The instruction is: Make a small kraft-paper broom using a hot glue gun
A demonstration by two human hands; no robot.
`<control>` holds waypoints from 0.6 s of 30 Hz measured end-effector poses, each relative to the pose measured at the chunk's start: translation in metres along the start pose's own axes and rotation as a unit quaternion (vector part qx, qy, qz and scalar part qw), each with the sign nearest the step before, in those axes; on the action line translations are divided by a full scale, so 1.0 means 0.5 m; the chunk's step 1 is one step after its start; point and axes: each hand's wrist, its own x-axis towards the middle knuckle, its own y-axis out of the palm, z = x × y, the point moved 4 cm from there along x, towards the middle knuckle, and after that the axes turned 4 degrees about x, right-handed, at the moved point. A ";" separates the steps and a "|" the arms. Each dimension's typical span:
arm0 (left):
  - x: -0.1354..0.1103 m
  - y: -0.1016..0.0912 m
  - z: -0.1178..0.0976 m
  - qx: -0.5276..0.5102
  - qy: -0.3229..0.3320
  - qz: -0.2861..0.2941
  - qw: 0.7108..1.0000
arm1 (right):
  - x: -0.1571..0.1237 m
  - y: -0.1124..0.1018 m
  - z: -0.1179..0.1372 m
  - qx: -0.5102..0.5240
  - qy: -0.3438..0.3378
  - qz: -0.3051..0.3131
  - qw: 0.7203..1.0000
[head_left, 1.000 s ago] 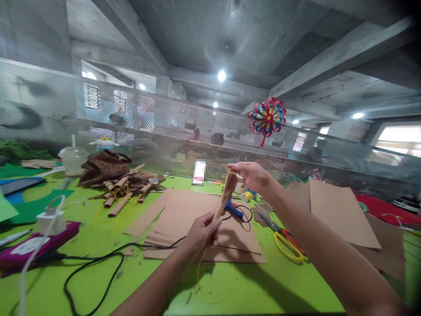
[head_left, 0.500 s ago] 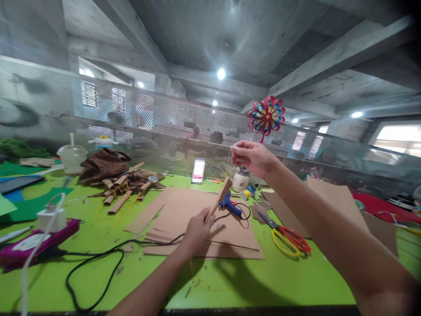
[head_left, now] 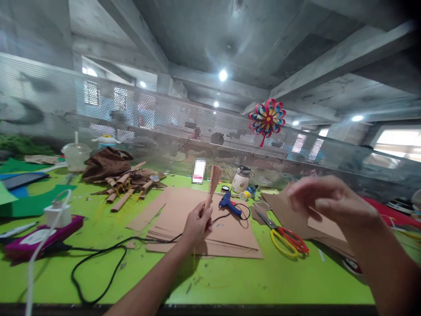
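Observation:
My left hand (head_left: 196,224) is closed round the lower end of a rolled brown paper broom (head_left: 212,186), which stands nearly upright with its fringed end on top. Thin yellow strands hang below the fist. My right hand (head_left: 325,202) is off to the right, blurred by motion, fingers loosely spread with nothing in them. Beneath the left hand lies a stack of brown cardboard sheets (head_left: 230,232). A blue glue gun (head_left: 229,204) rests on the stack just past the broom. Yellow-and-red scissors (head_left: 287,239) lie below the right hand.
The green table (head_left: 263,281) carries a black cable (head_left: 98,267), a purple box with a white charger (head_left: 42,230), a pile of paper rolls (head_left: 125,188), more cardboard (head_left: 329,228) at the right and a small jar (head_left: 241,179). A perforated metal screen (head_left: 164,127) backs the table.
My right hand let go of the broom's top, then swung down and to the right. The left hand turned the broom more upright.

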 end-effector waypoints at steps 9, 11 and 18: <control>-0.009 0.019 -0.008 -0.073 0.000 0.065 0.995 | -0.001 -0.006 -0.123 -0.117 0.111 -0.008 0.987; -0.010 0.022 -0.007 -0.068 0.000 0.082 0.994 | 0.033 0.031 -0.124 -0.084 0.089 -0.019 0.992; -0.007 0.021 0.000 -0.057 0.015 0.091 0.994 | 0.166 0.129 -0.142 0.085 0.067 -0.091 0.990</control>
